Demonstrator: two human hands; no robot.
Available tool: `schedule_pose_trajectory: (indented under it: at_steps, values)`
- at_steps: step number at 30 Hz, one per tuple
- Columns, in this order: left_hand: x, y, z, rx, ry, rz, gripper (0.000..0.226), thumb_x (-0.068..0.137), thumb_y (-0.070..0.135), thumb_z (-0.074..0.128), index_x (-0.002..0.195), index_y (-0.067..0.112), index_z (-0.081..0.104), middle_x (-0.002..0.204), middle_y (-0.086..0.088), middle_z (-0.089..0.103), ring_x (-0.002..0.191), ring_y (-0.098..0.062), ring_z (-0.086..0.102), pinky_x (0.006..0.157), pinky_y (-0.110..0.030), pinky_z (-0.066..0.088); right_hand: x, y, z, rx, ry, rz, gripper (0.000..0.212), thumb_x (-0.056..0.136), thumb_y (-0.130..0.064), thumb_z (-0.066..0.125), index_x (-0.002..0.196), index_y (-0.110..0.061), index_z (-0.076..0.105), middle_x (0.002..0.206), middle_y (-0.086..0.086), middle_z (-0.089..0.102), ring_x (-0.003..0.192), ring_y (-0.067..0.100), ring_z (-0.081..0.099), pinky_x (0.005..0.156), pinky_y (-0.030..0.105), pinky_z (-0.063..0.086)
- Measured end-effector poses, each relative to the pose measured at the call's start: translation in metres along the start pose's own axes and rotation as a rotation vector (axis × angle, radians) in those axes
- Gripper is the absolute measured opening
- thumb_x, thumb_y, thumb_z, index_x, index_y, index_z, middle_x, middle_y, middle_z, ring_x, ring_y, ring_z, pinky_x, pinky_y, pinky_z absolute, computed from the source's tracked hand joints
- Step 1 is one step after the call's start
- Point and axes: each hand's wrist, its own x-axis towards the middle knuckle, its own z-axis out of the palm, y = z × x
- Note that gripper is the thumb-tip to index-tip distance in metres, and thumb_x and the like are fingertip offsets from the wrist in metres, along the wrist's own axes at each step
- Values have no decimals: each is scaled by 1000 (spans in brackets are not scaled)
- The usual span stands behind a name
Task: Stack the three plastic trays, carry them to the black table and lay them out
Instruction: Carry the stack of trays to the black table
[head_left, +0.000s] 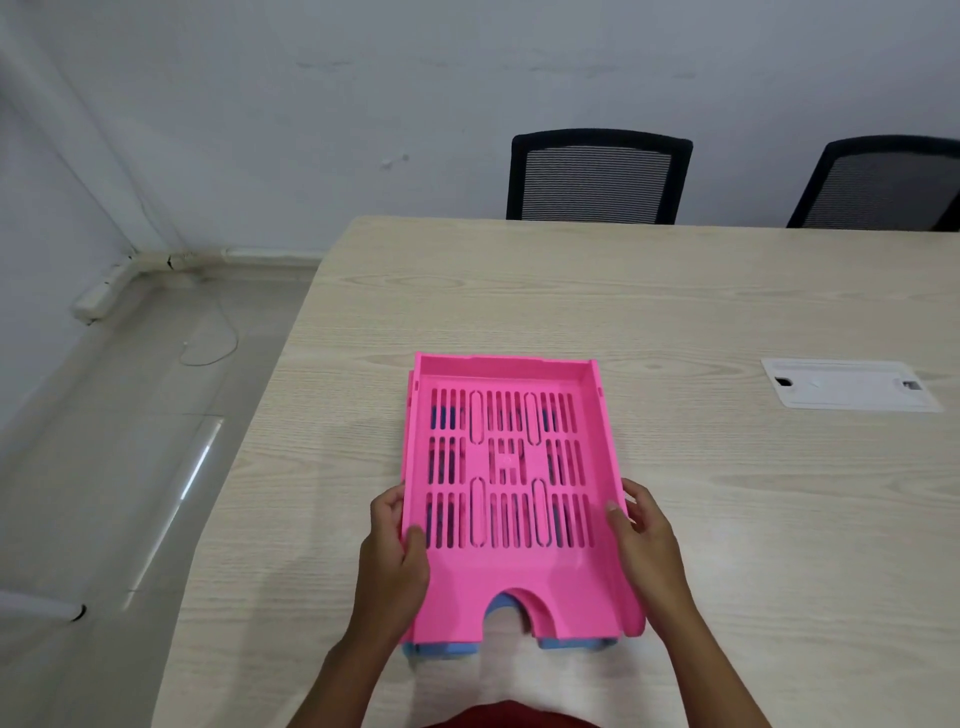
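Observation:
A pink slotted plastic tray (509, 577) lies on top of a stack on the light wooden table (727, 519). Under it a blue tray (447, 649) shows at the near edge and through the slots. A further pink edge (411, 384) sticks out at the far left of the stack. My left hand (395, 551) grips the stack's left side, thumb on the pink floor. My right hand (641, 530) grips the right wall. The black table is not in view.
Two black mesh office chairs (597, 176) (883, 184) stand behind the table's far edge. A white cable-port cover (849, 384) is set into the tabletop at right. The table's left edge (244, 441) drops to a glossy floor with a cable duct (98, 301) by the wall.

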Motion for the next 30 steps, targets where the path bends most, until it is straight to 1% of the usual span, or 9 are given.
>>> schedule_pose_trajectory:
  at_steps: [4, 7, 9, 14, 17, 19, 21, 26, 30]
  values:
    - [4, 2, -1, -27, 22, -13, 31, 100, 9, 42, 129, 20, 42, 108, 13, 65, 85, 4, 66, 67, -23, 52, 2, -8, -1, -23, -21, 13, 32, 103, -32, 49, 135, -36, 52, 115, 3, 67, 96, 17, 68, 68, 30, 52]
    - [6, 3, -3, -63, 33, -42, 30, 99, 8, 43, 125, 22, 43, 107, 13, 64, 82, 7, 65, 66, -23, 50, 4, -15, -1, -18, -38, 0, 26, 103, -31, 50, 127, -40, 55, 109, 4, 71, 91, 18, 71, 70, 35, 57]
    - [8, 5, -4, -85, 45, -58, 29, 98, 8, 43, 124, 22, 44, 107, 15, 64, 82, 9, 64, 66, -23, 48, 4, -22, -2, -18, -45, -19, 25, 103, -28, 50, 123, -42, 55, 107, 3, 72, 89, 17, 72, 69, 33, 56]
    - [6, 9, -5, -128, 55, -92, 29, 97, 7, 44, 119, 26, 46, 103, 16, 66, 80, 2, 67, 62, -19, 47, 2, -35, -12, -36, -37, -61, 32, 101, -28, 53, 132, -35, 57, 111, 4, 73, 93, 20, 73, 70, 33, 56]
    - [4, 7, -2, -121, 44, -102, 30, 96, 7, 44, 119, 27, 46, 105, 15, 67, 80, 1, 68, 63, -21, 48, 0, -35, -16, -50, -28, -60, 30, 100, -28, 53, 129, -36, 58, 108, 3, 74, 90, 18, 73, 69, 32, 54]
    - [5, 6, -1, -110, 35, -102, 30, 96, 6, 45, 118, 27, 46, 106, 14, 67, 79, -1, 69, 64, -23, 50, -3, -32, -15, -52, -24, -49, 28, 101, -26, 52, 124, -41, 56, 107, 1, 74, 89, 18, 73, 71, 35, 56]
    - [5, 6, 0, -100, 26, -98, 29, 97, 7, 45, 118, 27, 46, 105, 13, 67, 78, 2, 68, 63, -24, 52, -4, -29, -14, -43, -19, -35, 29, 101, -25, 52, 122, -44, 55, 105, 0, 74, 88, 18, 73, 73, 38, 58]
    - [7, 12, -2, -80, 35, -85, 26, 98, 7, 44, 118, 24, 45, 97, 15, 66, 73, 5, 66, 52, -16, 48, -6, -34, -11, -31, -20, -32, 29, 102, -22, 51, 125, -40, 57, 102, -2, 74, 86, 14, 73, 66, 28, 54]
    - [7, 15, -6, -80, 30, -88, 26, 98, 8, 44, 120, 22, 45, 97, 16, 65, 72, 1, 67, 56, -20, 48, -7, -38, -8, -38, -26, -31, 29, 103, -21, 50, 126, -37, 57, 101, -3, 74, 85, 11, 73, 64, 25, 53]
